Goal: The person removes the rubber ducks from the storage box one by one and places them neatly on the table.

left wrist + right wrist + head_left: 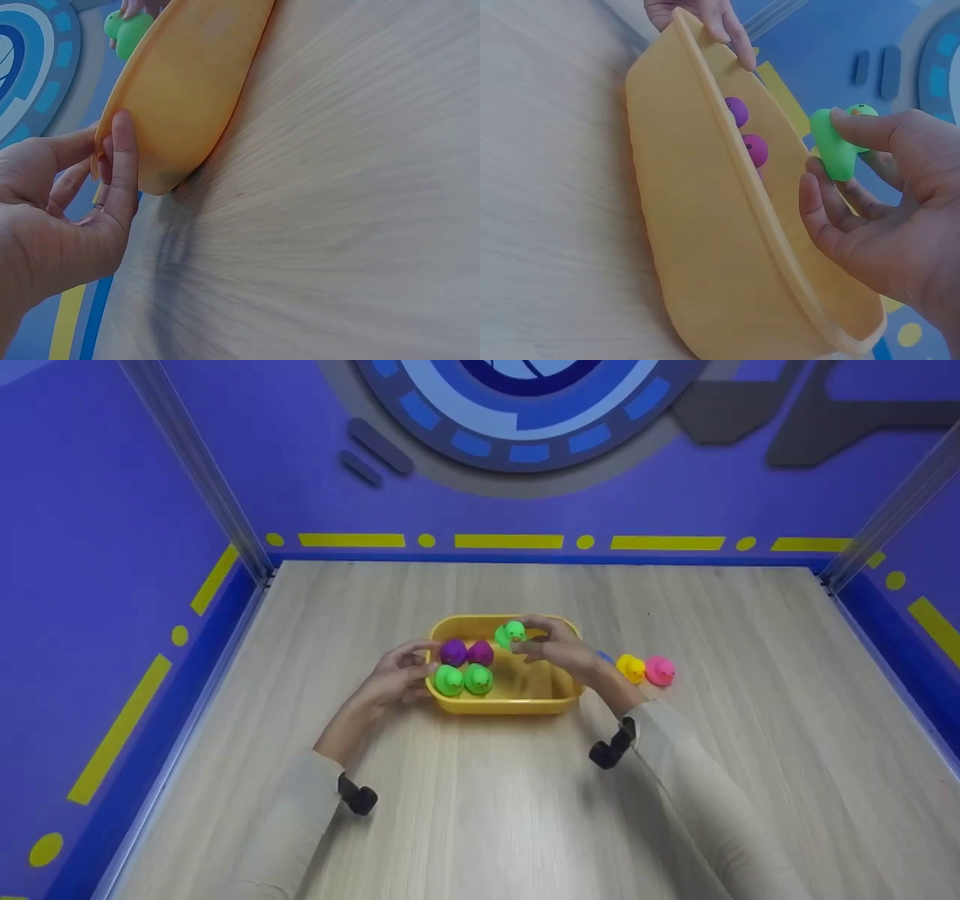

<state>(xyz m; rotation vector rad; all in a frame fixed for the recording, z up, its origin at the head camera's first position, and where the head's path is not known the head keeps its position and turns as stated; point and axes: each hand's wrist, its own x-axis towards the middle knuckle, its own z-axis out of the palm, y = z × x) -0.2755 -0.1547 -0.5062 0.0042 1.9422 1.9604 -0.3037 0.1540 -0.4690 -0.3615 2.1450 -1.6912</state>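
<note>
A yellow plastic basin (pixel 504 707) stands on the wooden table. My left hand (pixel 396 673) grips its left end; in the left wrist view the fingers and thumb (pixel 124 150) pinch the rim. Over the basin's far right part, my right hand (pixel 556 648) holds a green rubber duck (pixel 832 146) between thumb and fingers, above rim level in the right wrist view. Inside at the left sit a purple duck (pixel 453 652) and a magenta duck (pixel 481 653) behind two green ducks, one at the left (pixel 449 681) and one beside it (pixel 478 679).
Right of the basin on the table lie a yellow duck (pixel 631 668), a pink duck (pixel 661 671) and a blue thing (pixel 604 656) mostly hidden behind my right wrist. Blue printed panels (pixel 525 521) enclose the table at the back and both sides.
</note>
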